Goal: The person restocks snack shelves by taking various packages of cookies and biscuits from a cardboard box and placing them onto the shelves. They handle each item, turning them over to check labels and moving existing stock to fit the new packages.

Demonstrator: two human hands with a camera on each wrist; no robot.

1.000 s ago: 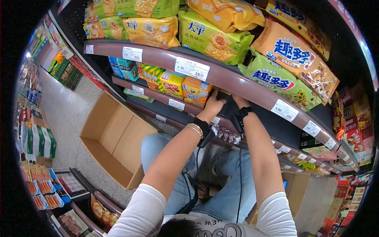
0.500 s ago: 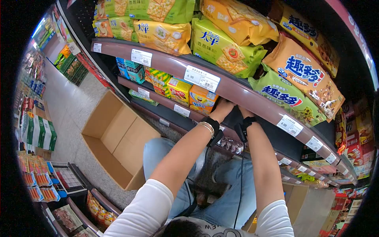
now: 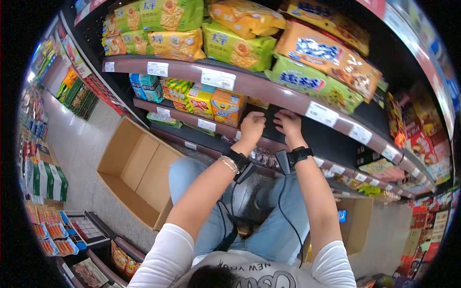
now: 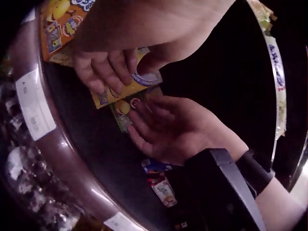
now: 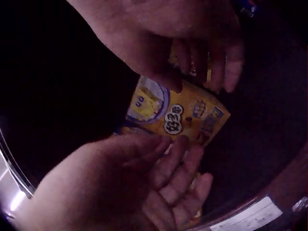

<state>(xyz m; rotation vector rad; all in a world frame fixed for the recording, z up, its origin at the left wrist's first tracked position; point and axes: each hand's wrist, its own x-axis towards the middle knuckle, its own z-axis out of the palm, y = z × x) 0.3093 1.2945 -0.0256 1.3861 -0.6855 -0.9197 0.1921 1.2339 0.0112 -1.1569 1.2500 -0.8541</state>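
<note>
Side by side, my left hand and right hand are just over the front of the lower shelf, apart, with fingers loosely bent. Nothing shows between them in the head view. A yellow snack box with a cartoon character lies deeper in, partly under the upper shelf. In the left wrist view, the left fingers overlap the yellow box, with a green box beside it. The right wrist view shows the yellow box between the two hands. An orange box stands left of the left hand.
Overhanging the hands, the upper shelf edge carries price tags and bagged biscuits, such as a green pack. An open cardboard box sits on the floor at left, another carton at right. Camera cables hang from both wrists.
Both hands have drawn back from under the upper shelf, where they were partly hidden half a second ago, and now show fully. The head view has shifted, with the shelves appearing further left.
</note>
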